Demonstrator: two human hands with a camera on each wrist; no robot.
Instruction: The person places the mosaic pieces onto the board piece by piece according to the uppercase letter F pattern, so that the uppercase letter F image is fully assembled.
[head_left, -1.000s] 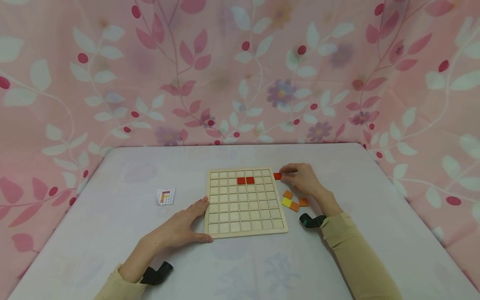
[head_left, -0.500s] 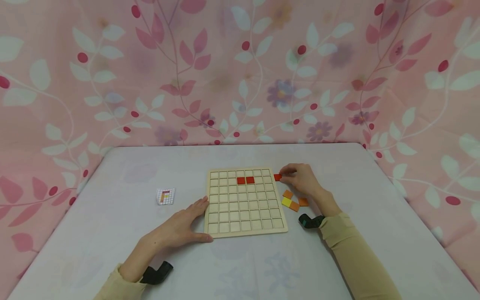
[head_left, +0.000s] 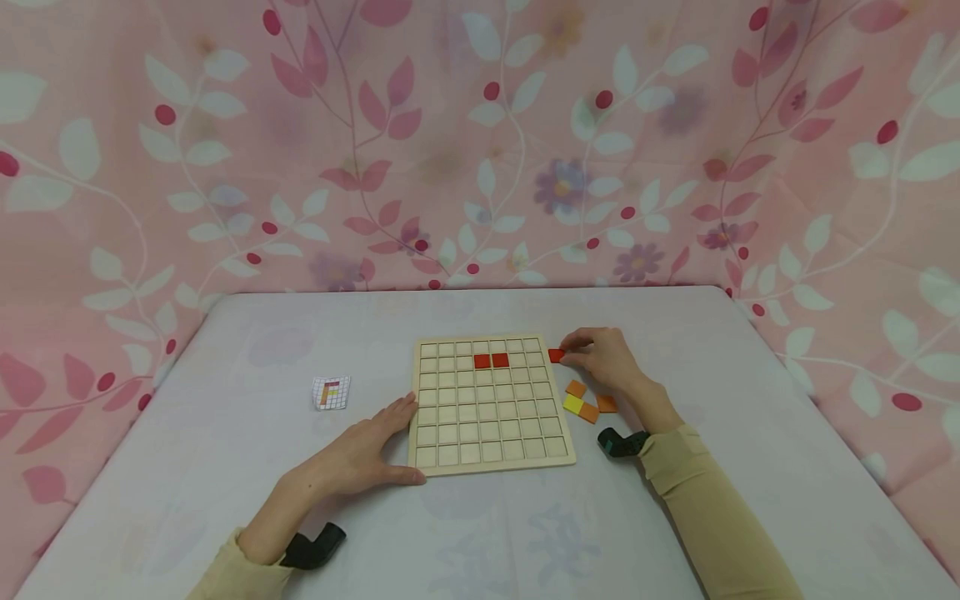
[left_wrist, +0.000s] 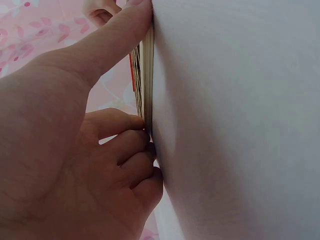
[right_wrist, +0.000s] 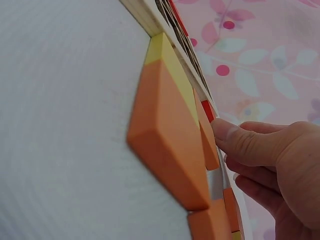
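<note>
A square wooden board (head_left: 487, 412) with a grid of shallow cells lies flat on the table. Two red tiles (head_left: 491, 361) sit side by side in its upper part. Just off the right edge, near the top, is another red tile (head_left: 556, 356), pinched by the right hand (head_left: 603, 358) between thumb and fingers; the fingers cover part of it. In the right wrist view the thumb meets the red tile (right_wrist: 207, 110) beside the board's edge. The left hand (head_left: 360, 454) lies spread against the board's left side, fingertips at the edge and thumb at the lower left corner.
Right of the board, below the right hand, lie several loose tiles: a yellow tile (head_left: 573, 403) and orange tiles (head_left: 588, 413). A small gridded paper card (head_left: 332, 393) with a coloured pattern lies to the left. Floral fabric (head_left: 480, 167) hangs behind the white table (head_left: 300, 325).
The right hand and its red tile have shifted very slightly toward the person along the board's right edge. The left hand, board and other tiles stay where they were.
</note>
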